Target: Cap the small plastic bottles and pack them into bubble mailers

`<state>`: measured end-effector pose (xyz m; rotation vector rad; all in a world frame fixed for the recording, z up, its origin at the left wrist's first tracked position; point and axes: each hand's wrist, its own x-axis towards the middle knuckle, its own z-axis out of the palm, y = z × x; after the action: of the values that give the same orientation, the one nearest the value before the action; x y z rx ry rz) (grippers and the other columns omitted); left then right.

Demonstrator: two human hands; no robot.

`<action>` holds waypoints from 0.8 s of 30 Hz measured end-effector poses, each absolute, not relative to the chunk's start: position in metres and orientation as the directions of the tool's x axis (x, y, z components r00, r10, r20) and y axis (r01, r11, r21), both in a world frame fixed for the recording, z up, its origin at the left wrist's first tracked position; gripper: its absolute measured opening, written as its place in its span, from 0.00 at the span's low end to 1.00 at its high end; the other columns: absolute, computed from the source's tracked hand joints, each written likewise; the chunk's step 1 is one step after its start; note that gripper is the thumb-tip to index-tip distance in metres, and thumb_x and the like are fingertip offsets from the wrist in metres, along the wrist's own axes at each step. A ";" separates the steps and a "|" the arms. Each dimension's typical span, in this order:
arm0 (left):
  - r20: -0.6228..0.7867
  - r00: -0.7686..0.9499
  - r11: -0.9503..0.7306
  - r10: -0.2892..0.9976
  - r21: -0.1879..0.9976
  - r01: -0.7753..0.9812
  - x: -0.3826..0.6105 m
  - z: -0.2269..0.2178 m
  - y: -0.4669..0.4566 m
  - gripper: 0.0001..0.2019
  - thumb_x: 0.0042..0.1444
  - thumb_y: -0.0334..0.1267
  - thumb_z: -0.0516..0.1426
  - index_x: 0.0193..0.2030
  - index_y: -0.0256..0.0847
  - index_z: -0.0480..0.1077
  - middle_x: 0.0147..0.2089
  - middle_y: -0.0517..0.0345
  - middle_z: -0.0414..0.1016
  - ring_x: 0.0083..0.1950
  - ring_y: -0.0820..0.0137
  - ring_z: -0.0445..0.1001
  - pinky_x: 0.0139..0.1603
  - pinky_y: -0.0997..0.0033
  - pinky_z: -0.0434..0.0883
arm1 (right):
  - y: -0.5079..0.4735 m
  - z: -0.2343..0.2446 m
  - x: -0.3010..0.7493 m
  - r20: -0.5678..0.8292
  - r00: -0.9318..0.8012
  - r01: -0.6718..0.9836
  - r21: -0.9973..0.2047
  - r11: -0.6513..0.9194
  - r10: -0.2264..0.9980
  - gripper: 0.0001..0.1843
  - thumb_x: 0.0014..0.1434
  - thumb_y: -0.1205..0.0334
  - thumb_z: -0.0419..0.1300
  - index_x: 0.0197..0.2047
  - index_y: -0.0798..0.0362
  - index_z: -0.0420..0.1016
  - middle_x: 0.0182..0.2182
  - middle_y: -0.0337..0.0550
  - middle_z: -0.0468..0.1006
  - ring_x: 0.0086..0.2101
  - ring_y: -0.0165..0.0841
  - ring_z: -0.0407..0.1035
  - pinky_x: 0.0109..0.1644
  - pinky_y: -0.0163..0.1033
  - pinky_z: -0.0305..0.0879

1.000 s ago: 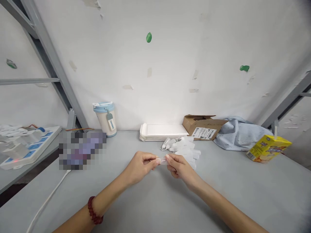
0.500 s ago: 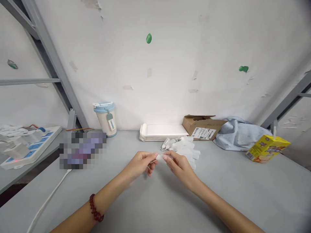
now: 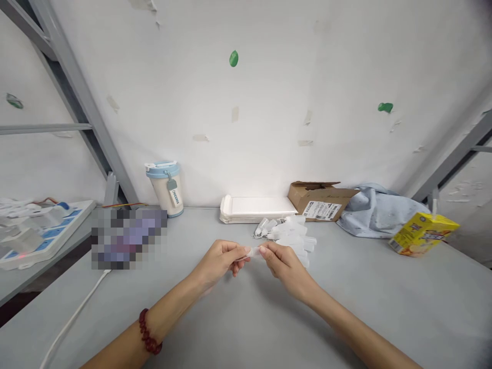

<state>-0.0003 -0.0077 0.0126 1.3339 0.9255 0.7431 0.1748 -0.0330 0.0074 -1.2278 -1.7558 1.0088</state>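
My left hand [image 3: 220, 260] and my right hand [image 3: 282, 264] meet over the middle of the grey table [image 3: 384, 307]. Both pinch one small clear plastic piece [image 3: 253, 251], each with thumb and forefinger on one end. What the piece is I cannot make out. Just behind my right hand lies a heap of several similar clear plastic pieces [image 3: 292, 234]. A red bead bracelet [image 3: 148, 333] is on my left wrist.
A blue-lidded tumbler [image 3: 166, 188], a stack of white trays [image 3: 257, 209], an open cardboard box [image 3: 322, 200] and a light blue cloth [image 3: 378, 211] line the wall. A yellow drink carton [image 3: 423, 233] stands right. A power strip [image 3: 42, 233] and white cable [image 3: 73, 320] lie left.
Both hands stay pinched on the small clear piece; the fingers have shifted slightly along it and the hands sit a little higher than a second ago.
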 end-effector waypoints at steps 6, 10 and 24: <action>-0.208 0.414 0.179 0.886 0.978 0.107 0.003 0.012 -0.010 0.18 0.50 0.51 0.53 0.23 0.35 0.66 0.20 0.63 0.61 0.21 0.77 0.59 0.26 0.74 0.59 | -0.028 0.002 0.176 0.062 -0.271 0.288 -0.947 0.142 0.961 0.22 0.60 0.46 0.45 0.22 0.53 0.58 0.14 0.29 0.52 0.16 0.23 0.49 0.20 0.31 0.50; -0.256 0.408 0.246 0.876 0.966 0.077 0.002 0.007 -0.009 0.18 0.50 0.51 0.53 0.25 0.35 0.67 0.20 0.64 0.60 0.21 0.77 0.59 0.26 0.74 0.59 | -0.028 -0.007 0.176 0.339 -0.259 0.600 -0.678 0.426 0.904 0.17 0.59 0.51 0.51 0.45 0.54 0.66 0.27 0.40 0.69 0.24 0.28 0.63 0.26 0.33 0.59; -0.205 0.306 0.216 0.930 0.976 0.000 -0.003 0.017 -0.006 0.17 0.50 0.49 0.55 0.29 0.35 0.70 0.23 0.63 0.62 0.24 0.77 0.61 0.27 0.74 0.60 | -0.029 -0.004 0.179 0.328 -0.236 0.738 -0.552 0.388 0.915 0.16 0.63 0.55 0.44 0.47 0.55 0.62 0.22 0.38 0.69 0.24 0.31 0.63 0.28 0.35 0.59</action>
<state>-0.0031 -0.0058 0.0167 1.1587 1.0518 0.8452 0.1794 -0.0291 -0.0040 -1.4116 -2.0414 0.3764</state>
